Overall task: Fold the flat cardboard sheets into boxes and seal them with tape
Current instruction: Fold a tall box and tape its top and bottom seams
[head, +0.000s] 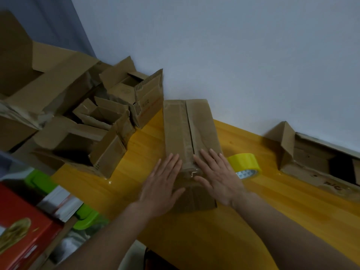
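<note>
A long brown cardboard box (196, 123) lies on the yellow wooden table (253, 211), its two top flaps meeting along a centre seam with clear tape over it. My left hand (162, 184) lies flat with straight fingers on the near left part of the box top. My right hand (216, 174) presses flat on the near right part, fingers spread. A roll of yellow tape (244, 162) rests on the table just right of my right hand, touching the box side.
Several open, folded cardboard boxes (101, 121) crowd the table's left and back left. Another open box (319, 160) lies at the right by the white wall. A red box (23, 227) and green items (85, 217) sit off the table's left edge.
</note>
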The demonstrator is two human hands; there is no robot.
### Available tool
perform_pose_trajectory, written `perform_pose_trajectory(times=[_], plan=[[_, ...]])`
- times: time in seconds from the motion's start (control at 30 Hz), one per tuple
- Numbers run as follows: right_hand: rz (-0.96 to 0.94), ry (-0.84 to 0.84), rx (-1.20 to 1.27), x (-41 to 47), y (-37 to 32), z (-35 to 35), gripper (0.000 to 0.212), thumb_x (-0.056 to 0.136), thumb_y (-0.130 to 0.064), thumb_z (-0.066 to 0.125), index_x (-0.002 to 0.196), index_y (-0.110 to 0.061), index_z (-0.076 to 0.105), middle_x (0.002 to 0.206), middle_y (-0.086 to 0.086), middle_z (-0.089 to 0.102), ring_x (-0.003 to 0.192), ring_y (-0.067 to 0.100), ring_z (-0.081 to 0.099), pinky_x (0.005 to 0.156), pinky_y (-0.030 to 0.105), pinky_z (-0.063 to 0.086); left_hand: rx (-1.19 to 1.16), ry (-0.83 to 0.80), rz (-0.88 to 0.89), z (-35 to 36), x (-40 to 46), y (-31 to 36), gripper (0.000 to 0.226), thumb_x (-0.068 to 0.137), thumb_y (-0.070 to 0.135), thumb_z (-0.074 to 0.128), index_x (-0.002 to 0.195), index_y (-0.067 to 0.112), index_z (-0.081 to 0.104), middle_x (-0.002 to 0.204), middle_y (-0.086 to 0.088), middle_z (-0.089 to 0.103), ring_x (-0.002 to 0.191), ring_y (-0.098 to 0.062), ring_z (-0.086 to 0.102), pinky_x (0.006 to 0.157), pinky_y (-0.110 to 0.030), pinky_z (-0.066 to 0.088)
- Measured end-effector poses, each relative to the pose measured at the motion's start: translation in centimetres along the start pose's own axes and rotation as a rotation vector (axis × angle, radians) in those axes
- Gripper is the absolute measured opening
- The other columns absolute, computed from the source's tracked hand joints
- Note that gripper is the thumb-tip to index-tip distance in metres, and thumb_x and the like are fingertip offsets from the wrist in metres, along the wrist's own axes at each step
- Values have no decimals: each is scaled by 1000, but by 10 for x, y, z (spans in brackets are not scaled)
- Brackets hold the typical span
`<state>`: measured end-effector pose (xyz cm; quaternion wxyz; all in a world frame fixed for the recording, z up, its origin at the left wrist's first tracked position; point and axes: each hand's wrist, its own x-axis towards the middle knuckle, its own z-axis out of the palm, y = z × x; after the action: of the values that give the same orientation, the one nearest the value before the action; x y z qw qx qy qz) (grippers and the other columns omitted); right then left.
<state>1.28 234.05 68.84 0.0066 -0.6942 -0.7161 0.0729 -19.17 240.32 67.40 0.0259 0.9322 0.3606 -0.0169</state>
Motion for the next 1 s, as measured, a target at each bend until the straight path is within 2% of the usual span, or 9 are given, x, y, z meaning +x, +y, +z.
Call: perform_pose_trajectory(times=[0.13,0.2,0.3,0.37,0.53,0.7,0.8,0.9,1.0], plan=[[9,-51,98,3,6,-8,71,84,-67,-7,149,-37,-5,160,-12,-2,145,7,-14,117,29,-14,-271,132,1,-11,6,-12,65,96,56,10,144,24,40,153,6,34,143,-15,27,118,-36,-1],[18,-34,79,10,5,-14,73,86,-68,-9,151,-38,7,159,-10,13,147,11,2,119,31,0,-278,140,29,-19,18,-22,55,98,52,21,136,27,52,137,2,50,130,-19,41,118,-37,6],[-14,4,-79,28,-1,-21,72,86,-68,-8,150,-41,9,153,0,29,140,22,23,113,39,20,-176,59,64,-14,31,-28,56,97,55,18,148,35,26,156,0,25,145,-24,15,120,-42,-1],[-73,-30,-121,37,-2,-15,74,84,-71,-8,150,-40,3,158,4,18,145,26,14,117,43,13,-176,41,72,-3,32,-29,57,94,61,8,147,40,9,159,9,0,148,-20,-9,120,-43,-5],[-144,-47,-165,48,13,-4,68,85,-72,1,145,-44,-13,161,1,2,148,26,-1,116,41,-7,-158,30,103,9,40,-36,67,93,55,41,144,42,-2,153,19,-9,143,-12,-20,120,-43,-4],[-143,-144,-212,55,21,-13,96,82,-71,44,141,-45,-27,160,-1,-12,147,27,-13,114,40,-13,-328,-28,86,-3,39,-44,105,71,52,76,151,32,11,158,21,1,142,2,-15,119,-29,10],[-56,-163,-90,65,-2,-12,106,65,-91,24,146,-40,-20,159,1,-17,145,28,-18,116,48,-11,-263,-35,131,-7,36,-55,108,68,48,80,151,31,14,160,14,-4,141,1,-16,118,-28,7],[-49,-120,-87,69,-24,-4,106,60,-88,-4,150,-33,-14,161,3,-12,147,26,-14,118,52,-4,-143,-54,169,-6,39,-62,112,69,50,78,152,35,4,159,14,-10,141,-2,-19,118,-34,-4],[-67,-110,-128,69,-16,-6,102,65,-84,-3,150,-30,-15,161,3,-11,147,25,-12,119,50,-1,-105,-110,171,-13,45,-62,110,74,43,77,152,34,0,159,16,-9,145,-4,-13,118,-35,-7]])
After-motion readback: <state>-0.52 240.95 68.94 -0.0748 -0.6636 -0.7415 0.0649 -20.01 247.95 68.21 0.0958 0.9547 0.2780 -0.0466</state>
